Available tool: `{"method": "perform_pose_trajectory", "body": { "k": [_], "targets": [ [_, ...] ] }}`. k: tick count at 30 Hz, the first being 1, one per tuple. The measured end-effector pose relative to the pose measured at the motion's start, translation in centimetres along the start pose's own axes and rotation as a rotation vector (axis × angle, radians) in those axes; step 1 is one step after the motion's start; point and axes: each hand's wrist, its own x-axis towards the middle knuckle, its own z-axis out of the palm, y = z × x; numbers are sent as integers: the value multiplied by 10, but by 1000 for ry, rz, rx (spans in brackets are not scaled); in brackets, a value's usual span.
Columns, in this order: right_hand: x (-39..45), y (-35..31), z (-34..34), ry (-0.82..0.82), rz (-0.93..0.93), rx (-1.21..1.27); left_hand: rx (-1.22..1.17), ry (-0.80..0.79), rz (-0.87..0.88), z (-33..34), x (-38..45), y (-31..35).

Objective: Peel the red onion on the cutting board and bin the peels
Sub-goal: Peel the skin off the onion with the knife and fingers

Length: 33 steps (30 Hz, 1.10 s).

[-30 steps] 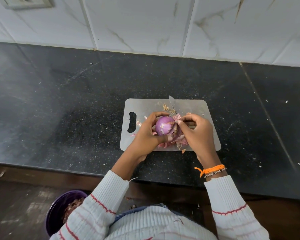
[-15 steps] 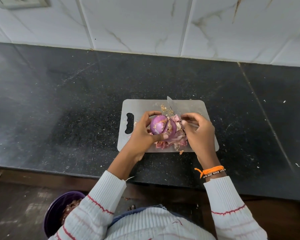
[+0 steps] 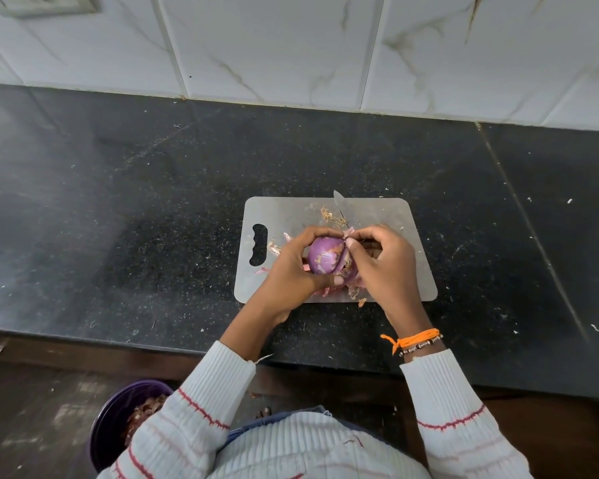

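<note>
While both forearms are reaching out over the worktop [image 3: 125,209], I am cupping the red onion [image 3: 324,256] in my left hand [image 3: 293,267], fingers curled round it just above the cutting board [image 3: 291,212]. My right hand [image 3: 382,262] is pinching a peel [image 3: 348,232] at the onion's far right side.

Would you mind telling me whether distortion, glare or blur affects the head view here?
Head view: wide-angle bending curves the counter edge and tile joints; soft glare greys the counter's left side; the red onion and both hands stay sharp.
</note>
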Motion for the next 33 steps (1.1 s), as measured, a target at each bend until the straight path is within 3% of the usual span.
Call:
{"method": "perform_pose_trajectory", "body": {
  "k": [6, 13, 21, 28, 33],
  "targets": [
    [-1, 2, 2, -33, -6, -51, -14, 9, -1, 5, -2, -2],
    [-3, 4, 4, -64, 134, 48, 10, -17, 4, 2, -4, -7],
    [-4, 3, 4, -154, 87, 74, 10, -11, 9, 0, -5, -8],
    [-3, 2, 7, -70, 321, 273, 116, -70, 44, -6, -6, -7],
    [-1, 7, -1, 31, 365, 324, 71, -101, 33, -8, -7, -10]
  ]
}}
